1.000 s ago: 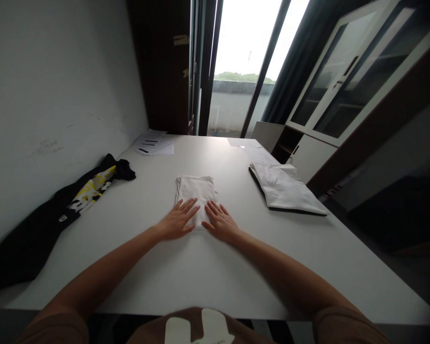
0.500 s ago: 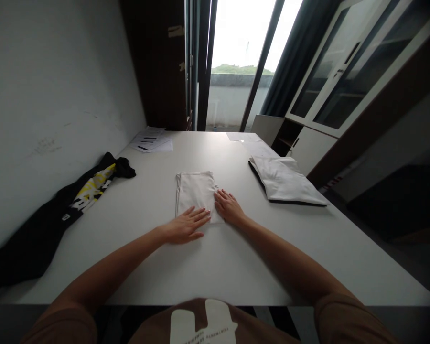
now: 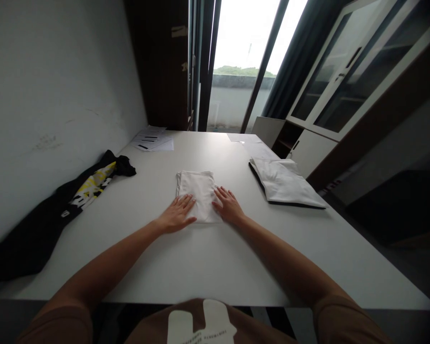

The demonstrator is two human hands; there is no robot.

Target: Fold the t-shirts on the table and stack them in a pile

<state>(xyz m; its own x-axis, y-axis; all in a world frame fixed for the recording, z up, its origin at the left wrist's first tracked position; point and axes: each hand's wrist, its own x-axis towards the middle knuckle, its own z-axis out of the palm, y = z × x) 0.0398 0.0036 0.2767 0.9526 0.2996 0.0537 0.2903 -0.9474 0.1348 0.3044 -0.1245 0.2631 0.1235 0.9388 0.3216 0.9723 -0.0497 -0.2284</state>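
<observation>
A white garment, folded into a small rectangle, lies flat on the white table in front of me. My left hand rests on its near left corner with the fingers stretched out and the palm down. On the right edge of the cloth lies my right hand, also flat, its fingers extended. Neither hand grips anything. What kind of garment it is I cannot tell.
A black garment with a yellow and white print lies along the wall at left. Folded white and black clothes sit at right. Paper sheets lie at the far left, more paper at the far right. A glass-door cabinet stands beyond.
My left hand has slid left and slightly away from me, from the near middle of the folded cloth to its left side. My right hand has barely moved.
</observation>
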